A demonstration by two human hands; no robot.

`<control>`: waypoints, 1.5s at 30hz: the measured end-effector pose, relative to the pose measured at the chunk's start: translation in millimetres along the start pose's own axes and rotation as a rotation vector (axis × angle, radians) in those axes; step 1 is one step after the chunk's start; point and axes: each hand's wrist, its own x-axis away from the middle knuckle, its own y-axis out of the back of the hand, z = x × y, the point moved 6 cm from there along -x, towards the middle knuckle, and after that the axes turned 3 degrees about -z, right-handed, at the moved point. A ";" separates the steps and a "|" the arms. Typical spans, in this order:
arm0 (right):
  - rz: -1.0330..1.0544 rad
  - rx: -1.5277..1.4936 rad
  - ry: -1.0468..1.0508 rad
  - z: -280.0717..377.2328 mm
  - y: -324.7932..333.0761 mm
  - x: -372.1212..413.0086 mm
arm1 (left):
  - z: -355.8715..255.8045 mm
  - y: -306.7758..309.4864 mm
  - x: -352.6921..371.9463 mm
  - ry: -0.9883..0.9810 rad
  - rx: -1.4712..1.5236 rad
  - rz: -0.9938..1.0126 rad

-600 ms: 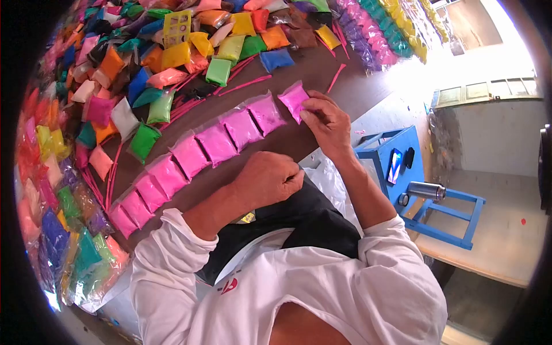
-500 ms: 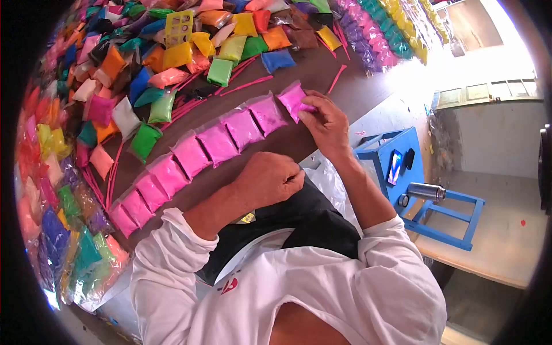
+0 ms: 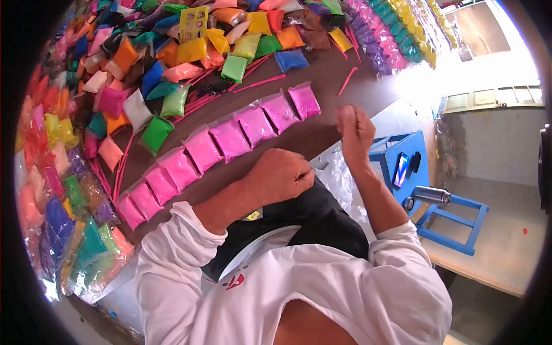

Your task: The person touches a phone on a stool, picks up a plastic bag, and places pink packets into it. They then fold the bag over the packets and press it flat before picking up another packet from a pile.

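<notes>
A slanting row of several pink packets [image 3: 231, 140] in clear film lies on the dark brown table [image 3: 322, 129]. The pink packet at the right end [image 3: 304, 101] rests apart from both hands. Just to its right, my right hand [image 3: 356, 135] is raised with fingers curled together, slightly blurred; nothing shows between the fingertips. Below the middle of the row, my left hand [image 3: 279, 175] rests at the table's near edge as a loose fist. Its palm is turned away, so anything inside is hidden.
Heaped packets in many colours [image 3: 190, 52] cover the table's far and left parts, with thin pink strips [image 3: 260, 82] among them. Strings of coloured packets [image 3: 397, 34] lie at far right. A blue stool [image 3: 414, 146] holds a phone [image 3: 401, 170] and a steel flask [image 3: 432, 195].
My right hand has let go of the end pink packet and moved right and slightly down. That packet now lies flat in line with the row. The left hand stays closed.
</notes>
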 end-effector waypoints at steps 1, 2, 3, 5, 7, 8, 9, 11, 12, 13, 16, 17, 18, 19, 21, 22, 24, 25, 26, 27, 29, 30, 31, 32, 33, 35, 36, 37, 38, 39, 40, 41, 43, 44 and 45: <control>0.047 0.004 -0.082 -19.7 13.4 4.0 | 1.5 -1.0 1.2 -0.007 -0.008 -0.019; 0.086 0.011 -0.168 -40.1 21.3 10.3 | 0.8 -2.3 0.6 -0.020 -0.012 -0.032; 0.102 0.172 -0.036 -54.4 24.4 19.4 | 0.6 -1.9 -1.1 -0.009 -0.028 -0.039; 0.119 0.413 0.187 -61.0 38.2 42.8 | -2.5 -0.8 -2.2 -0.022 -0.016 -0.022; 0.079 0.214 0.036 -71.1 47.8 70.7 | -5.5 -2.6 -6.0 0.063 -0.066 0.060; 0.129 0.128 -0.023 -70.7 48.6 80.7 | -7.7 -4.6 -8.0 0.067 -0.063 0.071; 0.219 0.211 -0.144 -77.1 46.5 92.9 | -8.7 -7.1 -6.7 0.083 -0.070 0.080; 0.371 0.124 -0.353 -87.0 35.2 118.8 | -10.7 -7.7 -3.8 0.080 -0.095 0.088; 0.443 0.129 -0.341 -93.3 30.4 127.7 | -11.2 -7.5 -4.5 0.075 -0.117 0.078; 0.520 0.135 -0.327 -97.1 26.7 135.8 | -11.0 -9.4 -4.2 0.079 -0.123 0.076; 0.581 0.045 -0.339 -103.6 25.0 144.3 | -10.8 -15.0 -4.3 0.082 -0.154 0.042; 0.600 0.063 -0.255 -105.0 21.8 144.9 | -11.5 -17.1 -4.3 0.079 -0.164 0.024; 0.618 0.080 -0.176 -105.0 17.5 146.7 | -12.9 -19.6 -3.7 0.078 -0.173 0.010; 0.633 0.094 -0.099 -104.1 14.1 148.9 | -14.1 -21.1 -3.3 0.091 -0.176 -0.006; 0.647 0.086 -0.038 -105.1 12.1 149.5 | -16.0 -22.1 -1.4 0.122 -0.188 -0.046; 0.647 0.084 -0.013 -105.2 10.4 148.0 | -13.6 -21.1 0.4 0.148 -0.180 -0.065; 0.666 0.098 0.019 -105.2 8.5 143.8 | -6.8 -18.8 4.1 0.201 -0.160 -0.110; 0.684 0.112 0.024 -103.6 7.3 142.3 | -6.2 -19.4 4.8 0.205 -0.162 -0.123; 0.702 0.124 0.030 -103.5 5.4 141.9 | -5.7 -19.6 4.9 0.210 -0.166 -0.135; 0.695 0.123 0.053 -104.1 4.8 141.8 | -5.3 -20.1 4.9 0.216 -0.169 -0.149; 0.678 0.118 0.098 -105.6 3.0 143.9 | -6.0 -22.3 4.8 0.213 -0.208 -0.166; 0.660 0.102 0.113 -106.8 2.8 144.7 | -6.6 -23.7 4.5 0.209 -0.221 -0.179; 0.642 0.086 0.126 -107.6 2.6 146.2 | -7.0 -24.8 4.5 0.205 -0.234 -0.191; 0.624 0.069 0.140 -108.9 2.3 147.2 | -5.9 -25.7 4.5 0.207 -0.252 -0.199; 0.612 0.048 0.139 -109.4 3.2 147.4 | -4.5 -26.4 4.9 0.208 -0.269 -0.205; 0.589 0.004 0.136 -110.5 4.8 148.0 | -4.5 -27.8 5.2 0.198 -0.309 -0.216; 0.584 -0.006 0.133 -111.1 5.7 148.5 | -5.7 -28.2 5.0 0.187 -0.330 -0.223; 0.579 -0.015 0.132 -111.8 6.4 148.2 | -6.2 -28.1 4.6 0.176 -0.352 -0.232; 0.576 -0.022 0.130 -112.7 7.6 148.3 | -4.6 -27.9 5.2 0.187 -0.328 -0.244; 0.551 -0.051 0.127 -112.8 10.8 148.9 | -2.5 -27.6 6.7 0.199 -0.303 -0.255; 0.525 -0.080 0.126 -113.5 13.6 149.0 | 0.2 -26.5 7.9 0.210 -0.280 -0.267; 0.498 -0.110 0.124 -114.5 16.7 148.6 | 3.3 -25.2 8.7 0.219 -0.272 -0.271; 0.466 -0.085 0.091 -127.8 21.4 153.9 | 6.9 -24.2 11.4 0.241 -0.252 -0.277; 0.449 -0.074 0.074 -136.7 22.8 157.2 | 6.9 -24.0 11.7 0.254 -0.227 -0.284; 0.454 -0.057 0.071 -144.9 25.2 160.9 | 6.8 -23.9 11.4 0.267 -0.201 -0.293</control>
